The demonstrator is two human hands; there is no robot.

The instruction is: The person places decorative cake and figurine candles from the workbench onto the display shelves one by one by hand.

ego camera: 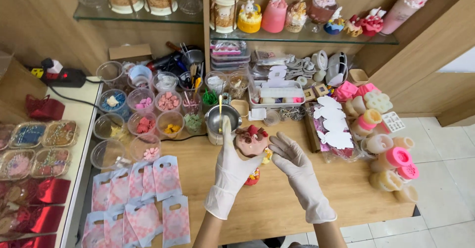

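Table (pixel 297 198) of pale wood lies under my gloved hands. My left hand (pixel 232 166) is closed around the pink dessert candle (pixel 251 141), held up above the wood; I should keep it level so its small toppings stay put. My right hand (pixel 292 159) is open, fingers just touching its side, holding nothing.

- The wooden counter (pixel 277 198) carries pink gift bags (pixel 143 198) left of the left hand (pixel 232 171).
- Plastic cups (pixel 143 122) stand beyond them.
- Silicone moulds (pixel 391 159) lie right of the right hand (pixel 297 166).
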